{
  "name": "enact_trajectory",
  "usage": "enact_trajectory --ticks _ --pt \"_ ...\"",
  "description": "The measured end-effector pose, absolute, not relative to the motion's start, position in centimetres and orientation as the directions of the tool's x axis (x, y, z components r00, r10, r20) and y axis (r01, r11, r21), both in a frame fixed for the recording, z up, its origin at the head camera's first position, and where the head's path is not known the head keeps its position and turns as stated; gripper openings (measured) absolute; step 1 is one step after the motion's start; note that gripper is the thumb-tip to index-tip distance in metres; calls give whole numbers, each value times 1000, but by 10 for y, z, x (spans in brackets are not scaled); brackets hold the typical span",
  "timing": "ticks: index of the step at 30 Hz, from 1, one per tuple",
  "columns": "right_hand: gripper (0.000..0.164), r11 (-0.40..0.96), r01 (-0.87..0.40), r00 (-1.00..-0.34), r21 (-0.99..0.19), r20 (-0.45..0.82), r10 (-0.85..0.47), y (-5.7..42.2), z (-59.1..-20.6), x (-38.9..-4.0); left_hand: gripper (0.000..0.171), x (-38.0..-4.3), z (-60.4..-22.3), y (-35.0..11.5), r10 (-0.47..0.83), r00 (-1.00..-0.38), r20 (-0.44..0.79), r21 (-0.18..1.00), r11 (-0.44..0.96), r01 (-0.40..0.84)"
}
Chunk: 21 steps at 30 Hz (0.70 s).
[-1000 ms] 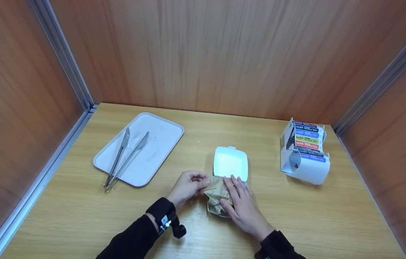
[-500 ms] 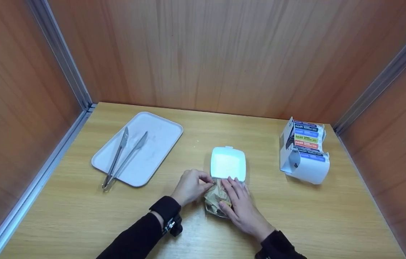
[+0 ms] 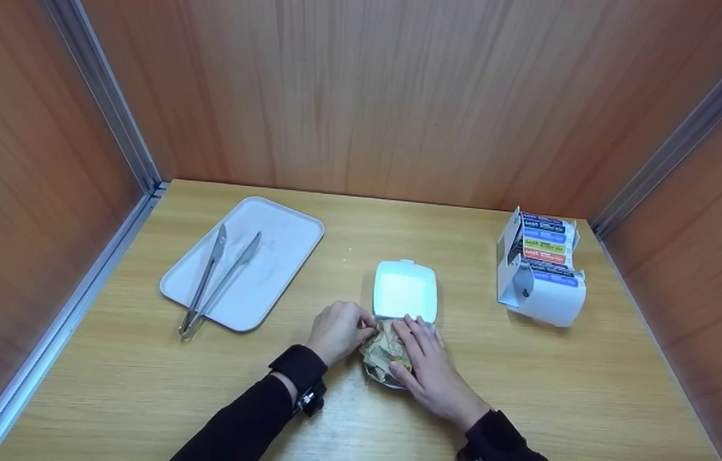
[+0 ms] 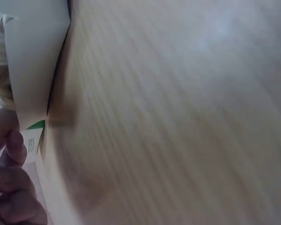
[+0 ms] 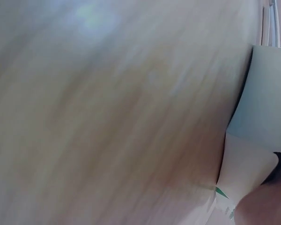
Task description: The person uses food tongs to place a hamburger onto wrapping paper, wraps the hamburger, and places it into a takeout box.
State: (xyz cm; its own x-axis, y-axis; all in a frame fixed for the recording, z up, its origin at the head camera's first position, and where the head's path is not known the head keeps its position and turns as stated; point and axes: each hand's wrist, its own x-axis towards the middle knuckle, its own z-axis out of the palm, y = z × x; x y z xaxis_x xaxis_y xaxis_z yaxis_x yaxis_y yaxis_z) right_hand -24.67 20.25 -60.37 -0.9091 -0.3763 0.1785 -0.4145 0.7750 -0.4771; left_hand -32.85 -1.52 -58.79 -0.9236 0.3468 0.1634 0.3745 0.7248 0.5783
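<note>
A white clamshell food box stands on the table with its lid raised at the back. Crumpled brown printed wrapping paper fills its base; what lies under the paper is hidden. My left hand pinches the paper's left edge between thumb and fingertips. Spread across the right side of the paper, my right hand rests with its fingers mostly straight. In the left wrist view, curled fingers show beside the box wall. The box's side appears at the right edge of the right wrist view.
A white tray lies to the left, with metal tongs resting across it and over its near edge. At the right stands a white cardboard box with colourful labelled packets. Wood-grain panels enclose the table at the back and both sides.
My left hand has turned over from beside the paper and moved its edge inward, so the paper lies more bunched in the box. The right hand has stayed nearly still.
</note>
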Motion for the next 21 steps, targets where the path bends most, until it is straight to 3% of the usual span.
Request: enact_trajectory --ticks 4,7,15,21 --pt "66 769 -425 -904 -477 188 -383 202 -604 -246 9 -325 -592 -11 377 -898 229 471 764 441" --pt "65 767 -430 -902 -476 194 -385 201 -604 -245 8 -322 -593 -12 413 -877 245 462 745 480" --pt "66 778 -415 -909 -471 187 -372 203 -604 -244 5 -314 -576 -29 488 -866 105 714 569 407" --pt "66 777 -416 -909 -472 191 -371 203 -605 -245 7 -307 -565 -45 540 -840 54 756 528 388"
